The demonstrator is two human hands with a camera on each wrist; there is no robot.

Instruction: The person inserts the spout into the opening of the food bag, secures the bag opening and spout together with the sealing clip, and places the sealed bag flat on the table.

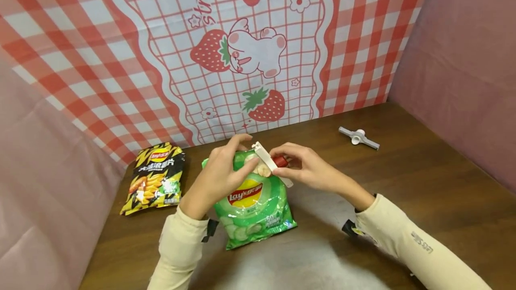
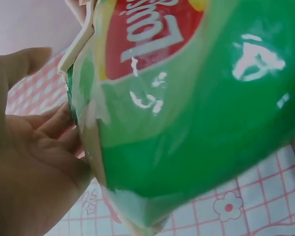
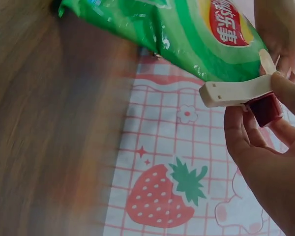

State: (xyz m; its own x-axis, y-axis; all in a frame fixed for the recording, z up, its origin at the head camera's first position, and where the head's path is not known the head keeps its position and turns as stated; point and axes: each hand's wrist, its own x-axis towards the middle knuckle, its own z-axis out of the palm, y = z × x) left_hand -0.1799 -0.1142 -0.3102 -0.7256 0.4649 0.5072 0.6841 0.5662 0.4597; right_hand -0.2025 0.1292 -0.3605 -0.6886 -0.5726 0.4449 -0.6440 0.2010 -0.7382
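A green Lay's chip bag (image 1: pixel 258 209) stands tilted on the table, its top edge between the two hands. A white bag clip (image 1: pixel 266 158) with a dark red block-like part (image 3: pixel 266 109) lies slantwise at the bag's top right corner. My right hand (image 1: pixel 304 164) pinches this clip between thumb and fingers. At the bag's upper left is my left hand (image 1: pixel 219 169). In the left wrist view its thumb (image 2: pixel 32 61) stands apart from the bag, while the fingers touch the bag's edge. How far the clip's bars enclose the bag's top is partly hidden.
To the left lies a black and yellow Lay's bag (image 1: pixel 155 178). A second clip, grey-white with a round white middle (image 1: pixel 358 137), rests at the back right of the brown wooden table (image 1: pixel 403 200). Behind hangs a strawberry-print cloth (image 1: pixel 258 53); pink cloth (image 1: pixel 463 57) flanks the table.
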